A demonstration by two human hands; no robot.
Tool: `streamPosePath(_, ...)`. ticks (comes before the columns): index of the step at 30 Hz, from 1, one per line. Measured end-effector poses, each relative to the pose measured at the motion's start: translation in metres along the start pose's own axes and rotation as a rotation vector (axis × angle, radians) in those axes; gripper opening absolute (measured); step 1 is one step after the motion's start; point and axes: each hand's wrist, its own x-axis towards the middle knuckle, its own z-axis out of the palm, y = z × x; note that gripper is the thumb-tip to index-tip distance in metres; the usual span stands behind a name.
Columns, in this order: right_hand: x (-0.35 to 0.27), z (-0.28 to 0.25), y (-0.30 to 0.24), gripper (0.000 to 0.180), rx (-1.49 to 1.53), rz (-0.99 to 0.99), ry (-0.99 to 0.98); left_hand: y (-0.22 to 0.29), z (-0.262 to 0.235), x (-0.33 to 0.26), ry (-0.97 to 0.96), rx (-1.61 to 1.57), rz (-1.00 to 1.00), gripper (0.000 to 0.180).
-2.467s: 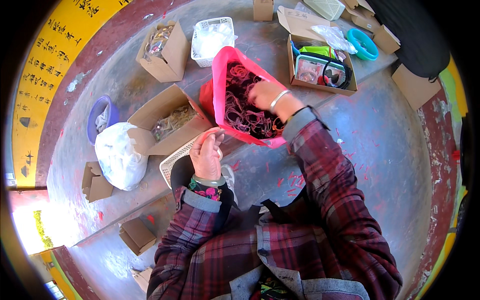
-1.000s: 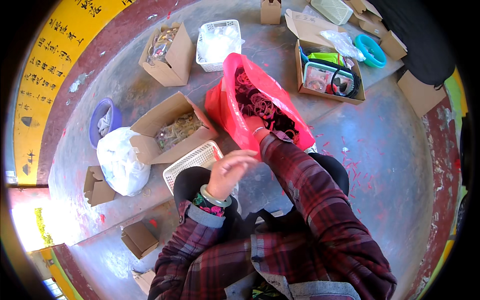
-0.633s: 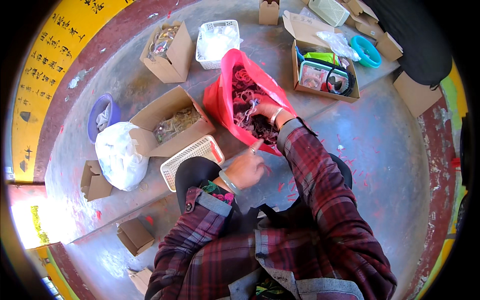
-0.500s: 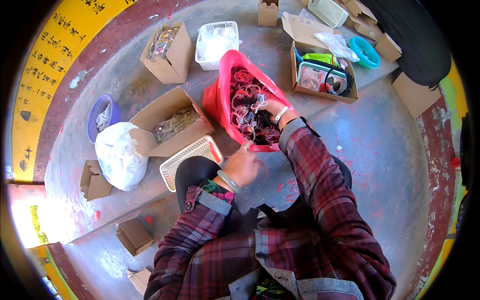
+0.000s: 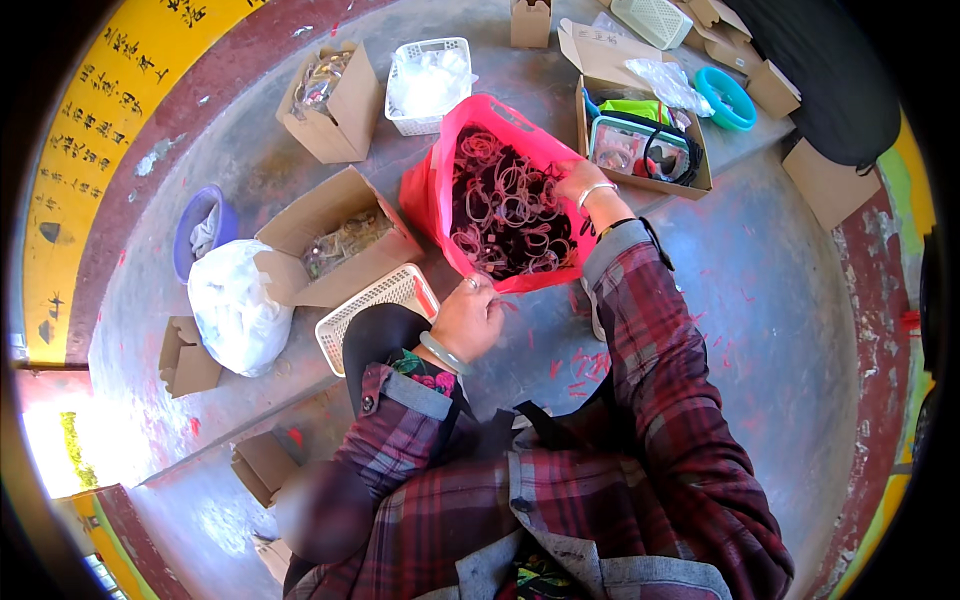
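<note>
A bright pink-red plastic bag point(image 5: 425, 195) stands wide open on the floor in front of me. It is filled with a tangle of thin pale-pink and dark loops point(image 5: 512, 205) that look like hair ties. My left hand point(image 5: 470, 318), with a ring and a pale bangle, is closed on the bag's near rim. At the bag's right rim my right hand point(image 5: 580, 185) is bent over the edge and appears to grip the plastic; its fingertips are partly hidden.
Left of the bag are an open carton point(image 5: 330, 215) of small packaged items, a cream basket point(image 5: 345, 325) and a stuffed white bag point(image 5: 240, 310). Beyond stand a tall carton point(image 5: 345, 115) and a white basket point(image 5: 430, 125). A filled box point(image 5: 650, 180) and turquoise basin point(image 5: 735, 100) lie far right.
My right hand has come out of the loops and moved to the bag's right rim. The bag's mouth is spread wider, showing more loops. My left hand keeps its hold, shifting slightly left.
</note>
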Motion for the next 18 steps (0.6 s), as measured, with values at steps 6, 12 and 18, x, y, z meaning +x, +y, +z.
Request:
streamPosePath(6,-0.023,-0.036,-0.055,0.024,-0.111,-0.147,0.033,-0.001,-0.001,-0.002,0.012,-0.022,-0.013,0.015)
streamPosePath(12,-0.040,0.055,-0.094,0.024,0.038,-0.452,-0.263,0.000,-0.003,-0.001,0.005,-0.012,-0.008,0.014)
streamPosePath(18,-0.059,0.114,-0.103,0.056,-0.494,-0.584,-0.250,0.001,-0.001,-0.004,0.016,-0.030,-0.017,0.013)
